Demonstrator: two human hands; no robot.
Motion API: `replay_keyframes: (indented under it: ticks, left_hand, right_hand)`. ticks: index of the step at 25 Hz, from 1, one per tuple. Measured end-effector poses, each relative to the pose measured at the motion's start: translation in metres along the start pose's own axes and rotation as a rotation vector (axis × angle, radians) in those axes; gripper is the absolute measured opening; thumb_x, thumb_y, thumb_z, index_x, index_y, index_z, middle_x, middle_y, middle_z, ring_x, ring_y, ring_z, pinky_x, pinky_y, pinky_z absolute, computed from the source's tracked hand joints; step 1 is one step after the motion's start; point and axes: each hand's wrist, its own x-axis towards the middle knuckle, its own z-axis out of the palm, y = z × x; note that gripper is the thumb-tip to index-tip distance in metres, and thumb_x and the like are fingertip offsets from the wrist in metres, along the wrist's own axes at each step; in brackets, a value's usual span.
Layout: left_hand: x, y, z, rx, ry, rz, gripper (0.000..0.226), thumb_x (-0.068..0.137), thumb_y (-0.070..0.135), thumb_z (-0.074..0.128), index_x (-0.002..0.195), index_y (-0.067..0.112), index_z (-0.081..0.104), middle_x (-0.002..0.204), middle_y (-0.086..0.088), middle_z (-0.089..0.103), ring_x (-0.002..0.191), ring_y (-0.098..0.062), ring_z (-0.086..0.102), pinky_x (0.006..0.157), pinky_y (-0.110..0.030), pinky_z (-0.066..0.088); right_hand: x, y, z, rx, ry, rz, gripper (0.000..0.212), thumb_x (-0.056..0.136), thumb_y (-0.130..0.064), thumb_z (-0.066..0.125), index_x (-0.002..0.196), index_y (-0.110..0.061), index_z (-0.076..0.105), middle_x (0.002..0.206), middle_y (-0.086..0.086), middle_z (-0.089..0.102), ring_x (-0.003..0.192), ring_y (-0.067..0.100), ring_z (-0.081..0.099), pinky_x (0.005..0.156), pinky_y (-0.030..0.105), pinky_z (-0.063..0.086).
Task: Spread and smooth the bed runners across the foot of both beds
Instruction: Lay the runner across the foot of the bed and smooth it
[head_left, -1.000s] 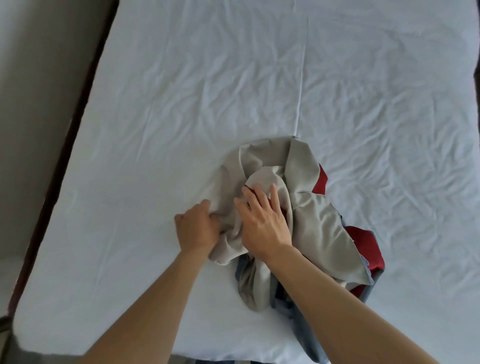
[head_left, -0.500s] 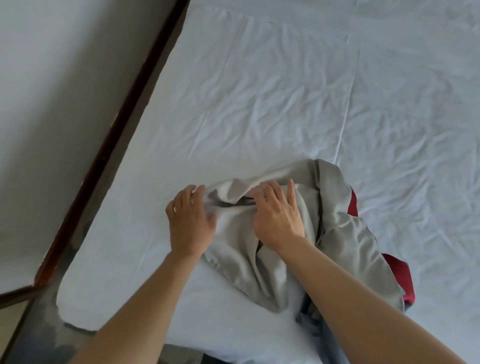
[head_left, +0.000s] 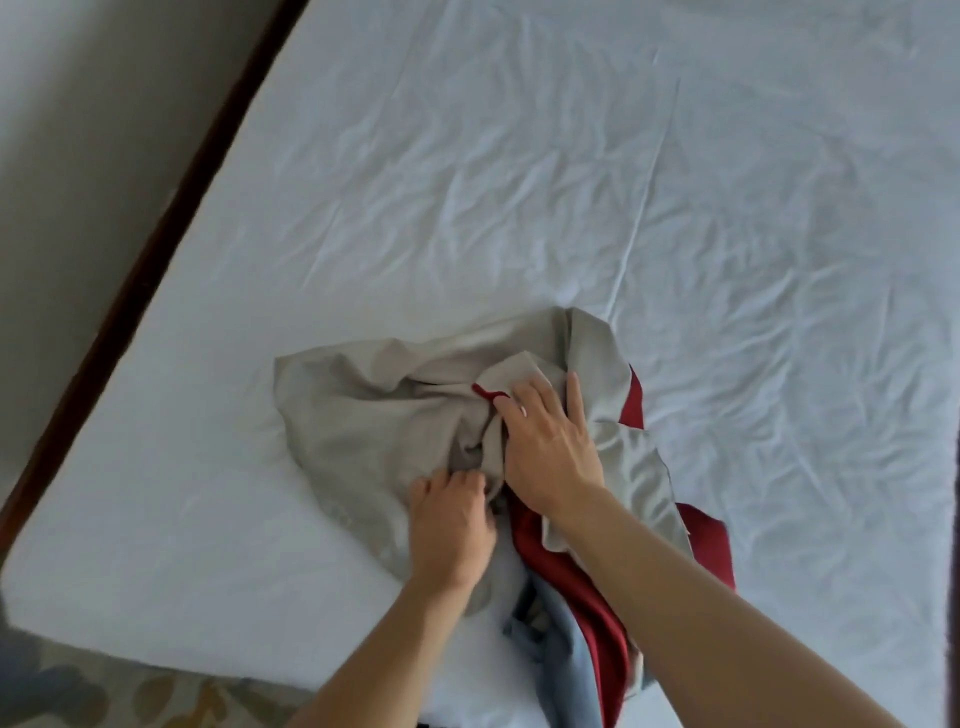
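A crumpled bed runner (head_left: 374, 415), beige on one face and red (head_left: 566, 566) on the other with a blue-grey strip (head_left: 571, 670), lies bunched near the foot of a bed with a wrinkled white sheet (head_left: 519, 182). My left hand (head_left: 449, 525) grips a fold of the beige cloth at the bunch's near side, fingers curled into it. My right hand (head_left: 550, 441) lies on top of the bunch, fingers spread and bent into the folds. Part of the beige face is pulled out flat towards the left.
A dark wooden bed frame edge (head_left: 140, 291) runs diagonally along the left side of the mattress, with a pale wall or floor (head_left: 78, 130) beyond it. Patterned carpet (head_left: 104, 691) shows below the mattress corner at the bottom left.
The beige cloth has been drawn further out to the left. My left hand has come back from the left edge to the bunch's middle. More red fabric shows under my right forearm.
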Motion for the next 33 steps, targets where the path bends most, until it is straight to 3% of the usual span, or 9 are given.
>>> replay_keyframes:
  ticks: [2,5,9,13,17,22,27,31,33]
  left_hand:
    - [0.020,-0.028,-0.013,0.107,0.074,-0.006,0.019,0.067,0.011,0.076,0.082,0.017,0.067,0.071,-0.006,0.064,0.071,-0.032,0.061,0.072,-0.041,0.039]
    - [0.058,-0.094,-0.073,0.296,0.132,-0.067,0.011,0.077,0.015,0.071,0.087,0.019,0.070,0.078,-0.008,0.070,0.078,-0.033,0.063,0.074,-0.041,0.036]
    - [0.113,-0.147,-0.156,0.496,0.155,0.113,0.007,0.085,0.021,0.065,0.078,0.023,0.066,0.073,0.000,0.066,0.073,-0.029,0.053,0.070,-0.039,0.029]
    - [0.141,-0.134,-0.156,0.585,-0.129,0.079,0.010,0.085,0.036,0.056,0.082,0.027,0.060,0.076,0.004,0.064,0.074,-0.022,0.054,0.079,-0.039,0.027]
    - [0.146,-0.141,-0.140,0.589,-0.395,0.060,0.012,0.078,0.019,0.053,0.071,0.026,0.046,0.064,0.005,0.049,0.058,-0.014,0.041,0.088,-0.038,0.026]
    - [0.181,-0.199,-0.188,0.669,-0.237,0.170,0.024,0.083,0.009,0.045,0.082,0.027,0.061,0.073,0.006,0.058,0.071,-0.018,0.049,0.083,-0.035,0.025]
    - [0.228,-0.246,-0.221,0.587,-0.144,0.178,0.025,0.087,0.012,0.046,0.088,0.029,0.064,0.084,0.006,0.063,0.084,-0.021,0.050,0.088,-0.037,0.029]
    - [0.217,-0.247,-0.189,0.454,-0.094,0.263,0.021,0.085,0.022,0.052,0.103,0.023,0.062,0.096,0.001,0.066,0.088,-0.024,0.058,0.087,-0.038,0.033]
    - [0.207,-0.269,-0.181,0.359,0.024,0.146,0.035,0.083,0.032,0.060,0.116,0.021,0.059,0.102,0.000,0.066,0.094,-0.026,0.060,0.089,-0.039,0.033]
  right_hand:
    - [0.001,0.007,0.000,0.035,-0.013,0.005,0.052,0.082,-0.013,0.052,0.134,-0.018,0.050,0.133,0.005,0.049,0.141,0.029,0.030,0.122,0.056,0.001]
    - [0.008,0.002,-0.006,0.054,-0.013,0.009,0.057,0.079,-0.014,0.061,0.135,-0.021,0.049,0.132,0.004,0.048,0.139,0.029,0.031,0.121,0.058,0.001]
    - [0.027,-0.034,-0.015,0.117,0.046,-0.007,0.056,0.084,-0.025,0.062,0.138,-0.022,0.046,0.131,0.003,0.050,0.137,0.028,0.034,0.121,0.058,0.000]
    - [0.056,-0.068,-0.018,0.155,0.069,0.037,0.051,0.076,-0.019,0.057,0.127,-0.017,0.048,0.117,0.004,0.055,0.122,0.030,0.045,0.121,0.059,0.004]
    - [0.073,-0.092,-0.007,0.121,-0.023,0.013,0.043,0.084,-0.023,0.054,0.127,-0.020,0.055,0.119,0.003,0.058,0.122,0.027,0.046,0.120,0.060,0.001]
    - [0.119,-0.135,-0.015,0.090,-0.037,0.076,0.018,0.086,-0.015,0.047,0.097,-0.016,0.061,0.090,0.002,0.064,0.104,0.029,0.056,0.120,0.059,-0.001]
    - [0.179,-0.169,-0.025,0.106,0.022,0.136,0.017,0.089,-0.009,0.042,0.091,-0.013,0.059,0.082,0.004,0.062,0.098,0.030,0.057,0.122,0.055,-0.003]
    - [0.202,-0.197,-0.018,0.159,0.068,0.126,0.048,0.088,-0.032,0.015,0.083,-0.013,0.059,0.073,0.003,0.059,0.086,0.028,0.056,0.122,0.055,0.007]
    - [0.210,-0.201,-0.016,0.148,0.061,0.149,0.051,0.087,-0.032,0.013,0.083,-0.012,0.060,0.073,0.004,0.060,0.085,0.026,0.055,0.122,0.053,0.009]
